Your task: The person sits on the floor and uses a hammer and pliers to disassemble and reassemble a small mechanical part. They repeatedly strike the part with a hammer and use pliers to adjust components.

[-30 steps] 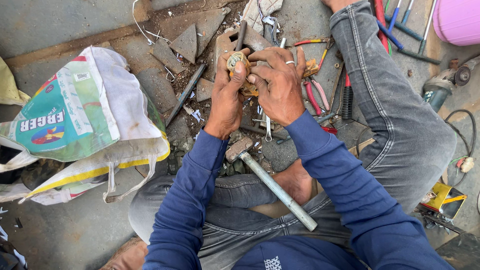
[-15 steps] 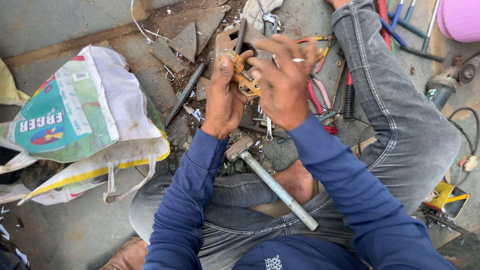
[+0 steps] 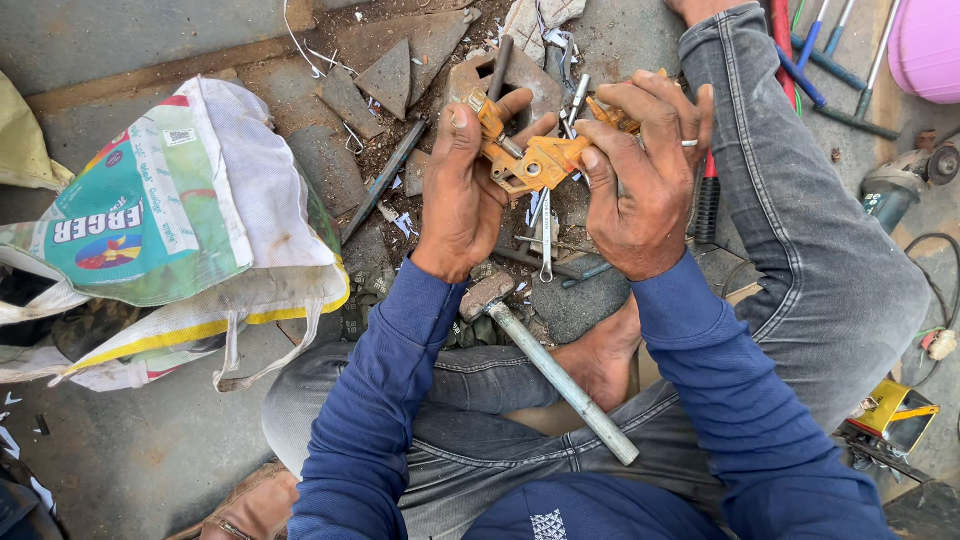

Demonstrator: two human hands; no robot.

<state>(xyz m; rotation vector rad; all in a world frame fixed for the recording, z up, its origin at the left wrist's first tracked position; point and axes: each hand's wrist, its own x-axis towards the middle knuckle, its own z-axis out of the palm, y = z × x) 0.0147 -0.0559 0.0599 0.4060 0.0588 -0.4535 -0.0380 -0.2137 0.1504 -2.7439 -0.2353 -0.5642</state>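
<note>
A: Two hands on one small orange metal fitting point(image 3: 528, 160), upper middle of the frame. The left hand point(image 3: 462, 185) grips its left end, thumb laid along the top; the right hand point(image 3: 640, 175) clasps the right end, fingers curled over it and a ring showing.

B: Has anything changed?

A: Yes. A second ago both hands were bunched tight over a rounder lump, lower and closer in. Now they have drawn apart and the fitting lies spread open between them, its flat plates and a round rivet in plain sight (it looks hinged, though I can't tell for sure).

B: Meaning?

A: My guess: the piece has been unfolded or worked loose, so its inner side can now be got at.

B: And around it?

A: Just below the wrists a hammer point(image 3: 545, 365) lies untouched across the person's lap, head toward the hands. Under the fitting, thin wrenches point(image 3: 545, 235) and scraps sit on broken slabs point(image 3: 385, 80). A printed woven sack point(image 3: 165, 215) fills the left of the frame; screwdrivers point(image 3: 815, 65) and a pink tub point(image 3: 925, 45) sit upper right, with an angle grinder point(image 3: 900, 180) at the right edge
</note>
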